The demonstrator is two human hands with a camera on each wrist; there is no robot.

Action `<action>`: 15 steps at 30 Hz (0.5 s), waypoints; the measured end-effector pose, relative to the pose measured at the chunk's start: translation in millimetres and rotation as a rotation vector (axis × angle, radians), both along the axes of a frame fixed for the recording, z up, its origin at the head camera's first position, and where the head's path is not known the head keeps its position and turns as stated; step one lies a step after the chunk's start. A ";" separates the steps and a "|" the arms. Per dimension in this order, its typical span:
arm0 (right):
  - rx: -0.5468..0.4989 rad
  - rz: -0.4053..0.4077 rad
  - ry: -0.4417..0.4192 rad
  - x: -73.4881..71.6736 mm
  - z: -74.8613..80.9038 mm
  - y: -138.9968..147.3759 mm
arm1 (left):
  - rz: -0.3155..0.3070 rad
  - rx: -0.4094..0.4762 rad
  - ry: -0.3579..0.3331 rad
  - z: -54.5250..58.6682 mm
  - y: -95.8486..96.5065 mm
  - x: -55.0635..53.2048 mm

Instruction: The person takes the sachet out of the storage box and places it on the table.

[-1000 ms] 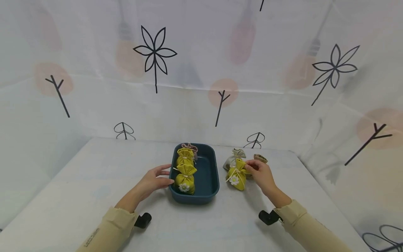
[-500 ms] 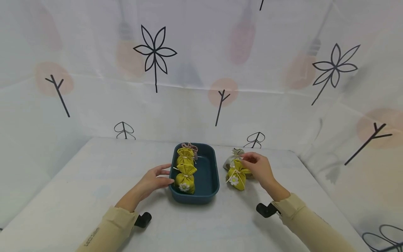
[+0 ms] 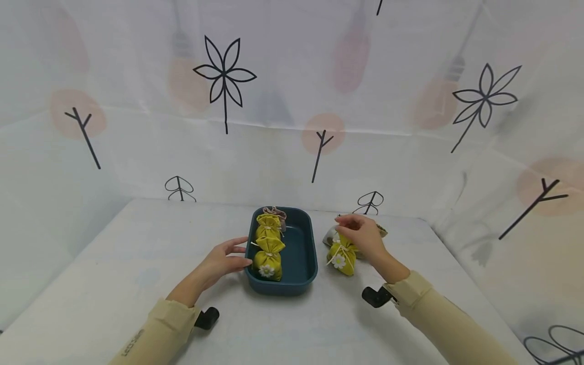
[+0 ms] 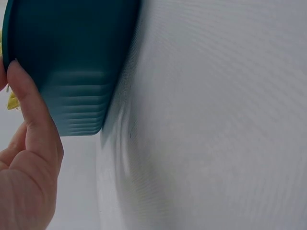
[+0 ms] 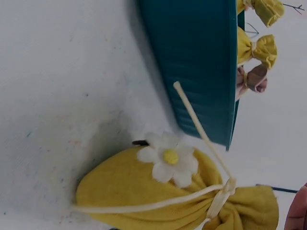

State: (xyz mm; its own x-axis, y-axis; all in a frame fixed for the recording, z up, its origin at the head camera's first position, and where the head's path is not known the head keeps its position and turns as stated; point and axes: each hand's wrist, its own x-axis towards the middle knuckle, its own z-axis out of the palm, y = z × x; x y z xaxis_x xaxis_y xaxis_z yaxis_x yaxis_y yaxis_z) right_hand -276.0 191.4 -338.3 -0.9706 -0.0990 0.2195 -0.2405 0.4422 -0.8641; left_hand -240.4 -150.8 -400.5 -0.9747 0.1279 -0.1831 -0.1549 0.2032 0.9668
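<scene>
My left hand (image 3: 224, 259) rests at the left wall of the blue bin (image 3: 292, 290), its fingers extended and touching the wall near the rim. In the bin's left half stand two yellow drawstring pouches (image 3: 269, 258) and a mauve one (image 3: 279, 215) in a row. My right hand (image 3: 362, 235), fingers loosely bent, hovers over several pouches right of the bin. Under it lies a yellow pouch (image 3: 345, 263) with a white flower; a grey pouch (image 3: 328, 238) is partly hidden behind. In the right wrist view, only a fingertip shows beside the yellow pouch's neck (image 5: 259, 203).
A white cloth covers the table (image 3: 292, 329). Printed fabric (image 3: 274, 152) hangs behind it and along the sides. Part of another pouch (image 3: 382, 231) shows right of my right hand. Black wrist mounts (image 3: 376, 297) stick out below the sleeves.
My right hand has moved left and up from the yellow pouch's top, passing over the grey pouch. The pouches stay where they were. My left hand keeps its place at the bin.
</scene>
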 end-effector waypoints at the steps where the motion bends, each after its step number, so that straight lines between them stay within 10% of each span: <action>1: -0.001 0.005 0.000 -0.6 0.5 -2.2 | -0.001 -0.001 0.001 -0.4 -0.1 -0.3; 15: 0.011 0.101 -0.030 -10.8 3.8 -33.3 | 0.012 0.004 -0.007 -1.1 0.6 -0.7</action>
